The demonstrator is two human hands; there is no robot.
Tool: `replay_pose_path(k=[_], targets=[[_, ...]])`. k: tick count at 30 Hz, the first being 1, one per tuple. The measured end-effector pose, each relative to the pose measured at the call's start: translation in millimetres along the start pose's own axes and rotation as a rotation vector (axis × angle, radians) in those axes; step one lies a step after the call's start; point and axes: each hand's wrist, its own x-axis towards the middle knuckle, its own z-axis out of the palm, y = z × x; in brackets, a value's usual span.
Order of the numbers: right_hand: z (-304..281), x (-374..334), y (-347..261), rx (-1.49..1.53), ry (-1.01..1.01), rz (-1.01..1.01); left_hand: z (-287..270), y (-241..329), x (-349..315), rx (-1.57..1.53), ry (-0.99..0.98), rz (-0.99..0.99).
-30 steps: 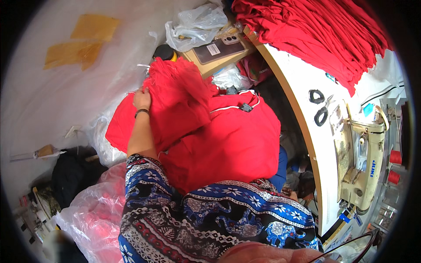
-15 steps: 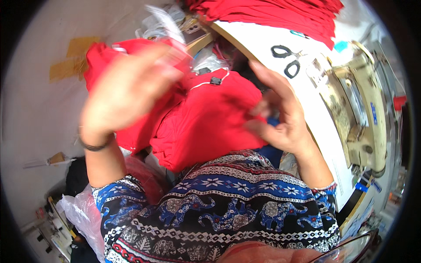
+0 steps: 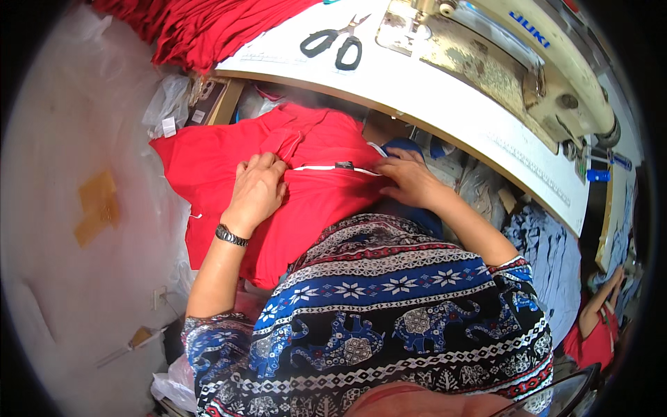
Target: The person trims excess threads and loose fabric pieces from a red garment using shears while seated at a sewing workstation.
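Note:
A red shirt (image 3: 313, 198) is spread across my lap, below the front edge of the white table. White tape runs along its neckline, with a small black label (image 3: 344, 165) at the middle. My left hand (image 3: 258, 187) grips the cloth near the left end of the tape, fingers bent into it. At the tape's right end, my right hand (image 3: 413, 181) holds the neckline edge between thumb and fingers. The fingertips of both hands are partly hidden by the fabric.
On the white table (image 3: 486, 125) lie black-handled scissors (image 3: 340, 45), beside a sewing machine (image 3: 514, 62). A heap of red cloth (image 3: 215, 31) covers its far left. Light-blue cloth (image 3: 549, 257) hangs at the right, where another person in red (image 3: 594, 337) shows.
Both hands have come down onto the shirt and taken hold at its neckline, which now lies stretched sideways between them. The view has swung to the right, bringing another person into sight.

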Motion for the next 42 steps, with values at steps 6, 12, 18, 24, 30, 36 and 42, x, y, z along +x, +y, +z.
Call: replay_pose_path(k=[6, 12, 18, 24, 30, 36, 42], targets=[[-18.0, 47.7, -51.4, 0.255, -0.019, 0.051, -16.9, 9.5, 0.8, -0.228, 0.064, -0.008], [-19.4, 79.8, -75.7, 0.928, 0.037, 0.033, -39.0, 24.7, 7.3, -0.261, 0.082, 0.033], [-116.9, 133.1, -107.1, 0.944, 0.273, -0.331, -28.4, -82.8, -0.4, 0.034, 0.097, -0.282], [-144.4, 102.4, -99.3, 0.566, 0.264, -0.305, -124.5, -43.2, -72.4, -0.074, 0.52, -0.334], [-15.7, 53.2, -19.1, 0.648, -0.133, -0.057, -65.2, 16.6, -97.9, -0.359, -0.599, -0.139], [2.3, 29.6, -33.3, 0.716, -0.196, 0.172, -14.5, 25.7, -33.9, -0.644, -0.065, -0.028], [1.9, 31.7, -48.7, 0.708, 0.096, 0.039, 26.5, 24.4, 19.2, -0.646, -0.024, 0.287]])
